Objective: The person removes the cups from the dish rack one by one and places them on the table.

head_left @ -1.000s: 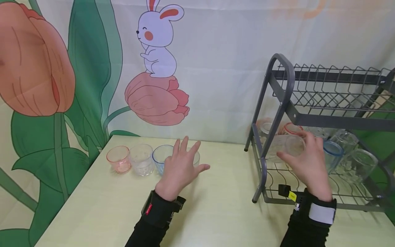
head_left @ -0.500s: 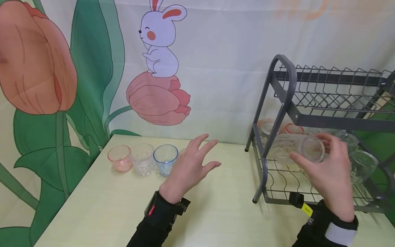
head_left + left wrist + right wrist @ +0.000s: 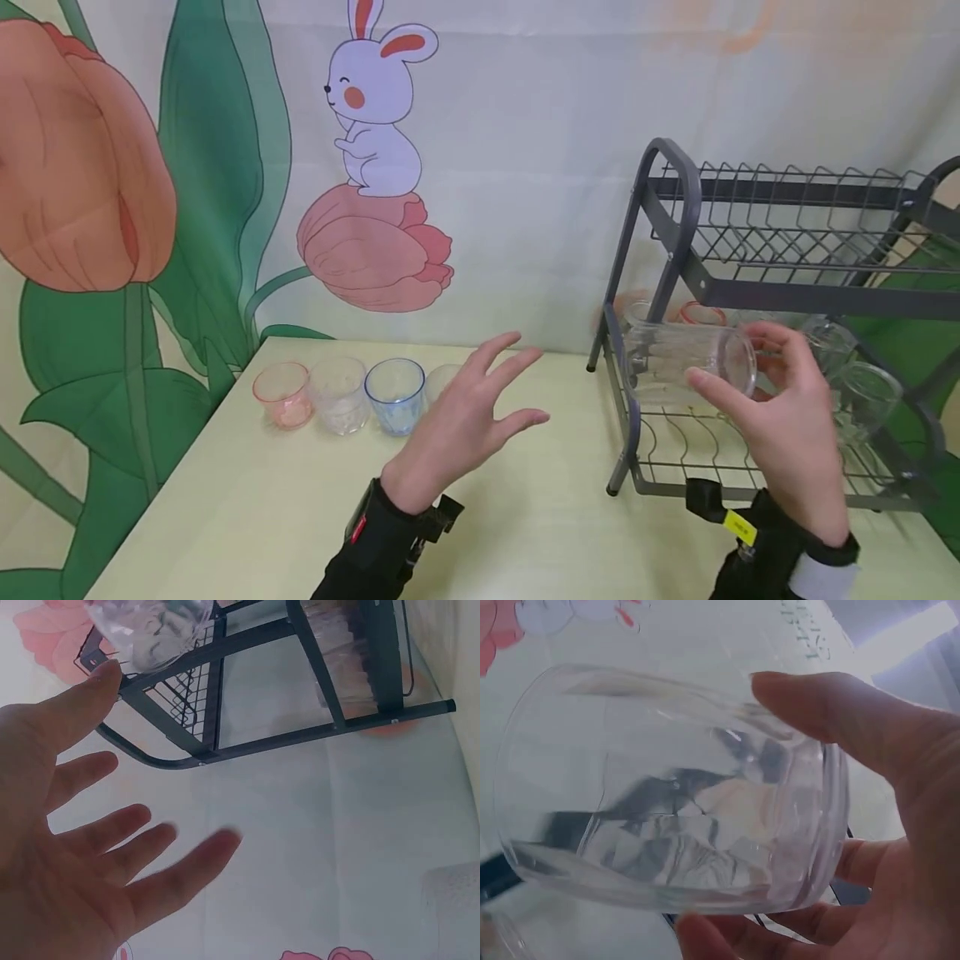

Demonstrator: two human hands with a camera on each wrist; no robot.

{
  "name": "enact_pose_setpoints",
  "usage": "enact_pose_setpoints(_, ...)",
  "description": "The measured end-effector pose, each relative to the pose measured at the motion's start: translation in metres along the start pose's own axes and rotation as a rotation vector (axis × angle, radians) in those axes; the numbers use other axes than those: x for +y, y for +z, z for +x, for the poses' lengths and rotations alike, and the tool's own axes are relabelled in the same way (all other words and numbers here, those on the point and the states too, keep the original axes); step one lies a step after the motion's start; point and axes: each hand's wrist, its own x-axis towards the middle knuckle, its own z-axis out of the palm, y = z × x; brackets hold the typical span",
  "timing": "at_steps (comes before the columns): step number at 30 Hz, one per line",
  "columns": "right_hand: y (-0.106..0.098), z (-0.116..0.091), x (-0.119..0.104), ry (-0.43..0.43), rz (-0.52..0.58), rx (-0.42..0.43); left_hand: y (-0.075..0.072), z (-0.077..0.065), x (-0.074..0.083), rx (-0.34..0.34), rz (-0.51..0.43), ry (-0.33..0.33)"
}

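My right hand (image 3: 798, 433) holds a clear glass (image 3: 678, 362) lying sideways in the air at the rack's lower tier, thumb on the near side. The right wrist view shows the same clear glass (image 3: 652, 772) with the thumb above its thick end and fingers below. My left hand (image 3: 468, 417) hovers above the table with fingers spread, holding nothing. Beside it stand a pink-rimmed glass (image 3: 283, 398), a clear tumbler (image 3: 339, 398) and a blue-rimmed glass (image 3: 396, 404). Another clear glass (image 3: 438, 382) is partly hidden behind the left hand.
A dark two-tier dish rack (image 3: 686, 242) stands at the right. On its lower tier are a red-rimmed glass (image 3: 701, 313), a clear mug (image 3: 870, 396) and other glassware. A printed cloth (image 3: 525, 208) hangs behind the pale table (image 3: 547, 517).
My right hand has moved right, then slightly left, with the clear glass, which shows more fully now. My left hand has shifted right, uncovering the blue-rimmed glass.
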Motion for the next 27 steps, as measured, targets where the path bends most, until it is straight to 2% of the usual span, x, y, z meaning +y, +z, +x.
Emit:
enact_pose_setpoints(5, 0.016, 0.000, -0.012, -0.090, 0.234, -0.096, 0.001, -0.005, -0.001, 0.015, -0.017, -0.001)
enact_pose_setpoints(8, 0.026, -0.002, -0.020, -0.128, 0.381, -0.141, 0.000, -0.006, 0.000, 0.035, -0.073, 0.008)
enact_pose_setpoints(14, 0.036, -0.005, -0.031, -0.152, 0.592, -0.216, 0.000, -0.002, 0.007, 0.111, -0.342, 0.087)
enact_pose_setpoints(18, 0.039, -0.007, -0.034, -0.181, 0.660, -0.269, -0.002, 0.001, 0.013, 0.151, -0.477, 0.132)
enact_pose_setpoints(23, 0.044, -0.007, -0.036, -0.182, 0.732, -0.332, -0.006, 0.003, 0.017, 0.167, -0.542, 0.174)
enact_pose_setpoints(27, 0.051, -0.008, -0.038, -0.157, 0.722, -0.366, -0.010, 0.002, 0.019, 0.172, -0.581, 0.193)
